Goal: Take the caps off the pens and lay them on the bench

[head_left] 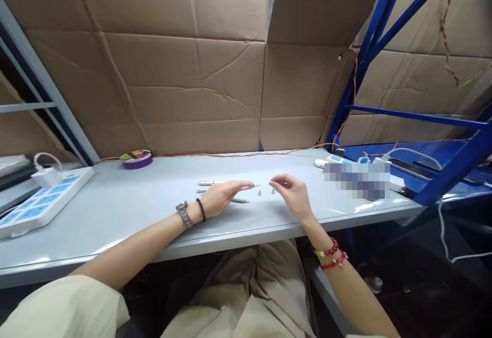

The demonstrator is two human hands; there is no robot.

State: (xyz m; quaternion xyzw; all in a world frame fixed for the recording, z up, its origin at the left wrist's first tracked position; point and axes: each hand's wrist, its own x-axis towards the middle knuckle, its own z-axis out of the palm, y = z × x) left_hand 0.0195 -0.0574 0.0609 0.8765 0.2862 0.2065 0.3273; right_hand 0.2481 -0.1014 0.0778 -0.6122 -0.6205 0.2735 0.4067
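My left hand [225, 196] lies flat over several thin pen-like parts [206, 183] on the grey tabletop [126, 199], fingers stretched to the right and resting on one of them. Another thin part [240, 201] sticks out under its fingers. My right hand [292, 190] hovers just right of centre, fingers curled with thumb and forefinger close together; whether it pinches anything I cannot tell. Two small grey cone-shaped tips [259, 193] [272, 191] stand on the table between the hands, close to the right fingertips.
A white and blue power strip [42, 202] with a charger plugged in sits at the left. A purple tape roll [136, 159] lies by the cardboard back wall. Cables, a white device [320, 163] and a blue steel rack [453, 169] crowd the right.
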